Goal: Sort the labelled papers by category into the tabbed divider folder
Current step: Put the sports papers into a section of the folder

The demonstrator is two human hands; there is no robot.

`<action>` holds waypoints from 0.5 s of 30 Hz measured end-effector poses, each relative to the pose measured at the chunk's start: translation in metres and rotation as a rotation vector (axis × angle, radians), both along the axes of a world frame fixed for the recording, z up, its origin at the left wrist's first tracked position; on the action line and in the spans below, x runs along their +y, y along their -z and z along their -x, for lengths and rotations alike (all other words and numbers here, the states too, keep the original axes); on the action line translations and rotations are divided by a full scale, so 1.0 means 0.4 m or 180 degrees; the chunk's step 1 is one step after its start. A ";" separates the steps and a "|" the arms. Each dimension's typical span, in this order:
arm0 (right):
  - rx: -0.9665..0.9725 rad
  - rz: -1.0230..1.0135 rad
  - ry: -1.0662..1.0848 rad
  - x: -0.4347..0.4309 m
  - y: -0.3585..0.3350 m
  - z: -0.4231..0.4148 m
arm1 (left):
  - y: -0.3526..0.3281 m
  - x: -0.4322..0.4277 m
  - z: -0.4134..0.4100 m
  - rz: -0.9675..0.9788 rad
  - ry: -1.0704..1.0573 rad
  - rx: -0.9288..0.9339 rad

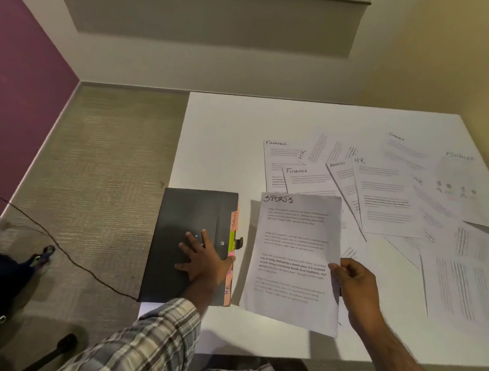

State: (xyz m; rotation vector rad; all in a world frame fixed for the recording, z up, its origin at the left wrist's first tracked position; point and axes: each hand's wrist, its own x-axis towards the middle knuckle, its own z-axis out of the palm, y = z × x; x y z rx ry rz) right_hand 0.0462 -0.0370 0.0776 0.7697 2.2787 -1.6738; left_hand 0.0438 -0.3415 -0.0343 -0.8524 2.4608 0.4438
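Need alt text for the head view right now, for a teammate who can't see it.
The right hand pinches a SPORTS sheet by its right edge over the white table, while the left hand rests flat on the closed black tabbed folder. Loose sheets headed FINANCE, HR and ADMIN lie scattered beyond.

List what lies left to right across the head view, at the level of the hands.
From the left: cable, folder, tabs, SPORTS sheet, right hand pinching its edge, loose sheets.
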 end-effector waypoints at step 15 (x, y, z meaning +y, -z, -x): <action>-0.0027 0.0001 0.0190 -0.052 0.041 -0.039 | -0.020 -0.017 -0.020 -0.0054 0.0329 -0.0155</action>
